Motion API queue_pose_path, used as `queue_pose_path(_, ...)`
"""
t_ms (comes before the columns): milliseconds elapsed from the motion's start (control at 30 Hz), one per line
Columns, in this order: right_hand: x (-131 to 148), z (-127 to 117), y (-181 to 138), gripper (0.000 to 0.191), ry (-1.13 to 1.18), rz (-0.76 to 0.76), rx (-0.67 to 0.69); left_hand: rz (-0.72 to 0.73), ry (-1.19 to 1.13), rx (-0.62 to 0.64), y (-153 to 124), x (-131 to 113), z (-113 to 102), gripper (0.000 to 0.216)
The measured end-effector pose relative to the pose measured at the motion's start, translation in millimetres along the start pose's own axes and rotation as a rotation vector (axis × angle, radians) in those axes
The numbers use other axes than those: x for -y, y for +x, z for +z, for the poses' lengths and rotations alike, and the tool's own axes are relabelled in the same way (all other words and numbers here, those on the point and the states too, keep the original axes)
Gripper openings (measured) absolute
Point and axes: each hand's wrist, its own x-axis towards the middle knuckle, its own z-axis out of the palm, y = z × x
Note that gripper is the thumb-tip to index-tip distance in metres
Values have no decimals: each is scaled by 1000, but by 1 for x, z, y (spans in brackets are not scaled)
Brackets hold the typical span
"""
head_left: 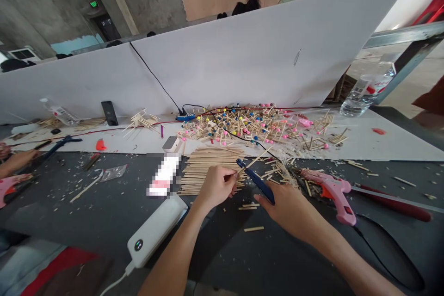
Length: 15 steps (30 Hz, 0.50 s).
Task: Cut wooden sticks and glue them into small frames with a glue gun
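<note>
In L hand [218,186], 1 stick [259,157]

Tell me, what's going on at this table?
A person's left hand holds a thin wooden stick, and the right hand grips a blue plier-like tool at it. More sticks lie side by side beyond the left hand; short cut pieces lie nearer the person. A pink glue gun rests to the right.
</note>
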Motion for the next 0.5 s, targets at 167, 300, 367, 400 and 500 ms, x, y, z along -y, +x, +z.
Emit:
queue_pose_path(167,2,-3,1,34,55,31,47,-108,-94,73,3,2,-1,42)
queue_pose_path(300,1,-4,4,36,106,46,83,-155,-160,89,4,3,-2,42)
queue_pose_path(367,1,-4,4,37,106,54,85,-160,-189,91,4,2,-3,42)
queue_pose_path(400,1,-3,4,37,100,57,85,-160,-199,92,4,1,-3,42)
queue_pose_path(500,3,0,3,38,71,61,70,-182,-218,86,2,-3,-6,39)
